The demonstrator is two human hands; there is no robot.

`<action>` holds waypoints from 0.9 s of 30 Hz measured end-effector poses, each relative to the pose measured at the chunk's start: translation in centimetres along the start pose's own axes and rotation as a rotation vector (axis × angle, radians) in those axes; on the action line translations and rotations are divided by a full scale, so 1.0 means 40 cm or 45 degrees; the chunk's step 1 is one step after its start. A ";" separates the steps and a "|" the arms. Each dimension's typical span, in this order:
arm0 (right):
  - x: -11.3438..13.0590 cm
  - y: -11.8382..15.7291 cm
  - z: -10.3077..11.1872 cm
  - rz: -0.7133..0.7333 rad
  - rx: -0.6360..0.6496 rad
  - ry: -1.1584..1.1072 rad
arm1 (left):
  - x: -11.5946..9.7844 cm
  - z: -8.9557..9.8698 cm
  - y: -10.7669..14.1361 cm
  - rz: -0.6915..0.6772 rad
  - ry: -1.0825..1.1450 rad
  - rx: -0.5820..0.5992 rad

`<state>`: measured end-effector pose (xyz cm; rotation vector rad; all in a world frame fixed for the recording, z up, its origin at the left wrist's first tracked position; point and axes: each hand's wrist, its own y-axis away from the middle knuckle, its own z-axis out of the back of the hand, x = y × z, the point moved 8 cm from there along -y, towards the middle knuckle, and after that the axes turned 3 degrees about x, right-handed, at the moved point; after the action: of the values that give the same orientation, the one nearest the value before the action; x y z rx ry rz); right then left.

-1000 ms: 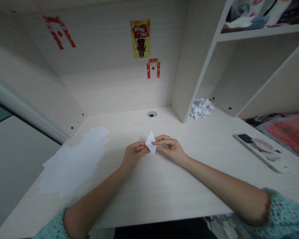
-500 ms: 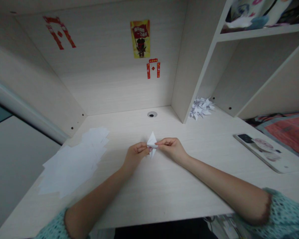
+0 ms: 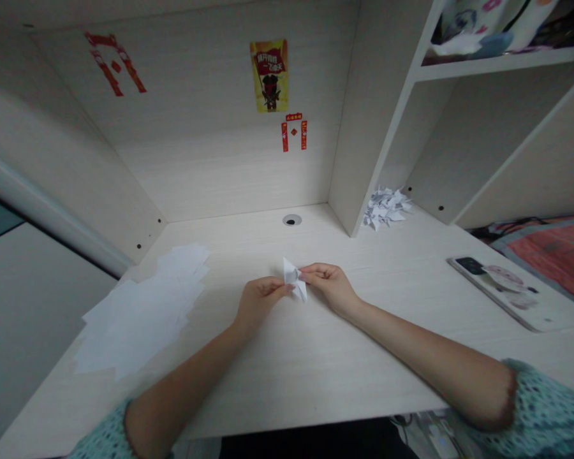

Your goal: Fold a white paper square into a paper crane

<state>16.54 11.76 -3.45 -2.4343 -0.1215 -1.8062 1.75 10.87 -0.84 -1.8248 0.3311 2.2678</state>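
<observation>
Just in front of the round cable hole (image 3: 291, 220) in the counter (image 3: 316, 363), a small folded white paper piece (image 3: 294, 278) is held above the surface between both hands. The left hand (image 3: 259, 299) is closed on the lower left edge of the paper piece, thumb and forefinger pinched together. The right hand (image 3: 331, 285) is closed on its right side, fingertips (image 3: 306, 276) pressed to the paper. The upper point of the paper piece stands toward the cable hole, tilted slightly left. Left of the cable hole and nearer the counter's edge, a loose spread of white sheets (image 3: 138, 312) lies flat. Right of the cable hole, beyond the shelf divider, a heap of folded paper figures (image 3: 386, 207) rests. Farther right, a phone (image 3: 504, 292) lies on the counter.
</observation>
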 end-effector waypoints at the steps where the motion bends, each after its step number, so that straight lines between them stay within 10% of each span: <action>1: -0.001 0.000 0.001 -0.002 -0.009 -0.015 | 0.005 -0.004 0.000 0.010 -0.012 0.016; 27: 0.031 0.016 -0.034 0.114 0.121 0.142 | 0.029 -0.024 -0.006 0.067 0.083 0.135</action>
<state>15.68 10.94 -1.91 -2.2334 -0.0857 -1.8477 2.48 10.83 -2.17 -1.8600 0.5060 2.1831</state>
